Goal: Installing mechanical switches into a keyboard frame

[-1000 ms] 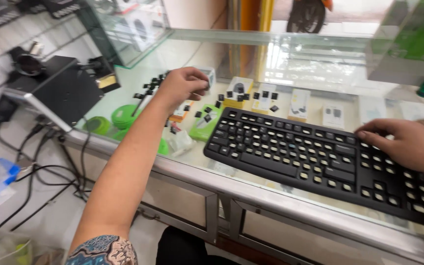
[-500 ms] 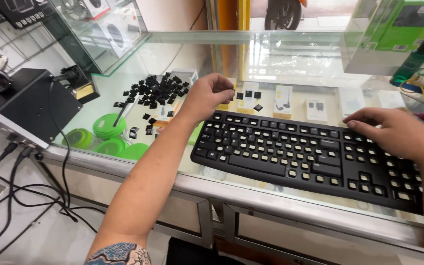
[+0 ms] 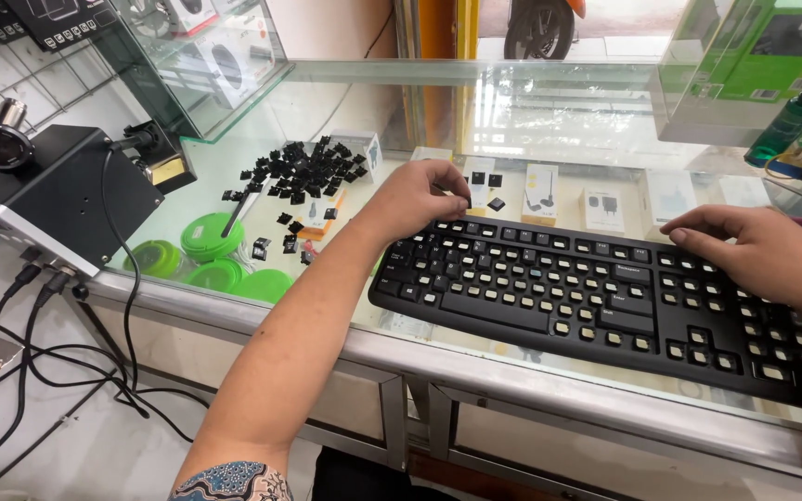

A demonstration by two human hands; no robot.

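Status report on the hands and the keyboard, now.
Left hand on top-left edge of black keyboard, fingers curled over keys. Right hand resting on right end. Loose keycaps piled on glass counter, clear of both.

**Stripped keyboard on the glass counter**

A black keyboard (image 3: 596, 297) lies flat and slightly askew near the counter's (image 3: 512, 366) front edge, most keycaps off, pale switch stems showing. Loose black keycaps (image 3: 303, 172) lie heaped on the counter, left of it.
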